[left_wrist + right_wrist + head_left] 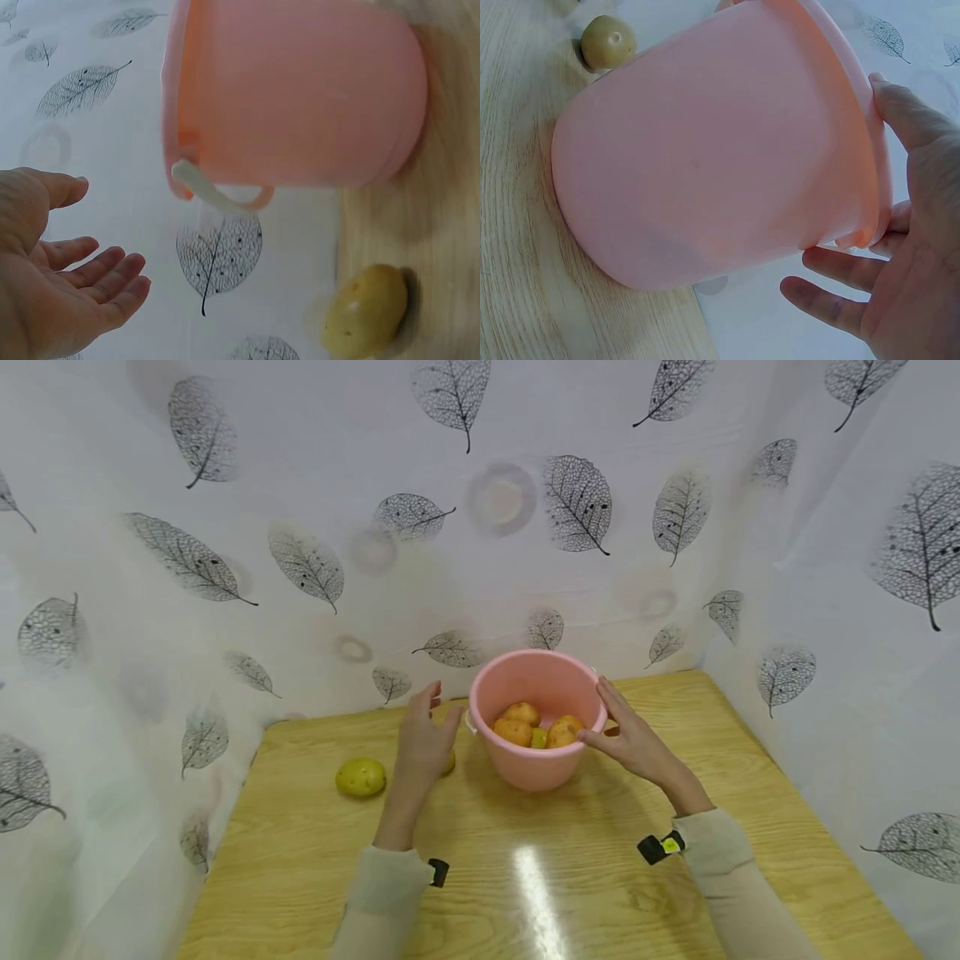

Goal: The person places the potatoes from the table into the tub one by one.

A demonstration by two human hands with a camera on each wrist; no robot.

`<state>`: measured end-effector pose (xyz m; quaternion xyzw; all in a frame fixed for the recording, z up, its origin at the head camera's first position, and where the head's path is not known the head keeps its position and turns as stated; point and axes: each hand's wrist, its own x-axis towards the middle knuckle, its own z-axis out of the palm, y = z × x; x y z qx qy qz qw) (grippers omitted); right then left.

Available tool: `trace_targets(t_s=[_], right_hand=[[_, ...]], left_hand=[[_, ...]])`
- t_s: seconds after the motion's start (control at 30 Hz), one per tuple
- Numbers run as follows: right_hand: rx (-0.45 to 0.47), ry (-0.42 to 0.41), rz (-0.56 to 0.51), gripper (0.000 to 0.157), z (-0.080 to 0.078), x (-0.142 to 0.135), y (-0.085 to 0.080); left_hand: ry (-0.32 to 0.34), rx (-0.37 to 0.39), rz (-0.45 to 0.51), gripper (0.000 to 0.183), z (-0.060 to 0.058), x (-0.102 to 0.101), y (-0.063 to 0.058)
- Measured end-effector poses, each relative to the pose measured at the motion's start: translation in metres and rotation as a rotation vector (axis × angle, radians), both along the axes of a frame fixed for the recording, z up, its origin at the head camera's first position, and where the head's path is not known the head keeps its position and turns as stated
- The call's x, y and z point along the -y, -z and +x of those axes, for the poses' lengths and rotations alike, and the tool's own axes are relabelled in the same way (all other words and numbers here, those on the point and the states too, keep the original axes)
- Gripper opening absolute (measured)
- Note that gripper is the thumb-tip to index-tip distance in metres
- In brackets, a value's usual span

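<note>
A pink bucket (pixel 536 768) stands upright on the table, with several brownish potatoes (pixel 513 732) and a yellow-green piece inside. My right hand (pixel 633 743) holds its rim at the right; in the right wrist view the thumb lies on the rim while other fingers reach round the side. My left hand (pixel 426 739) is raised just left of the bucket, apart from it, fingers loosely bent around nothing. Left of that hand lies a yellow-green potato (pixel 361 777). Another potato (pixel 449 764) is mostly hidden behind the left hand. The left wrist view shows the bucket's white handle (pixel 202 187).
The wood-grain table (pixel 480 893) reaches a white leaf-printed cloth (pixel 337 460) that hangs behind and along both sides. Close behind the bucket is that cloth. Dark wrist devices sit at both sleeves.
</note>
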<state>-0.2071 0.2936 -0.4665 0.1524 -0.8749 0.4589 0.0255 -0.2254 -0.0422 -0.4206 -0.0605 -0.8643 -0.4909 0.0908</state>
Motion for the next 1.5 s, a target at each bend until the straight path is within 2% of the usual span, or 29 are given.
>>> trace_targets(t_s=[0.27, 0.57, 0.77, 1.0, 1.27, 1.5], right_hand=[[-0.001, -0.002, -0.012, 0.097, -0.001, 0.0, -0.001], [0.004, -0.005, -0.004, 0.096, 0.001, 0.001, -0.002], [0.005, -0.002, -0.002, 0.095, 0.002, 0.0, -0.003], [-0.001, -0.006, -0.011, 0.096, 0.0, 0.001, -0.002], [-0.003, -0.015, -0.017, 0.094, 0.001, 0.002, -0.002], [0.005, -0.02, -0.025, 0.095, 0.001, 0.003, -0.004]], left_hand=[[-0.047, -0.002, 0.002, 0.061, 0.007, 0.029, 0.003], [-0.095, -0.007, 0.008, 0.06, 0.017, 0.061, 0.016], [-0.132, 0.036, 0.005, 0.061, 0.026, 0.086, 0.021], [-0.195, 0.129, -0.003, 0.066, 0.037, 0.11, 0.031], [-0.213, 0.194, -0.004, 0.07, 0.053, 0.128, 0.049], [-0.229, 0.226, -0.012, 0.071, 0.057, 0.137, 0.07]])
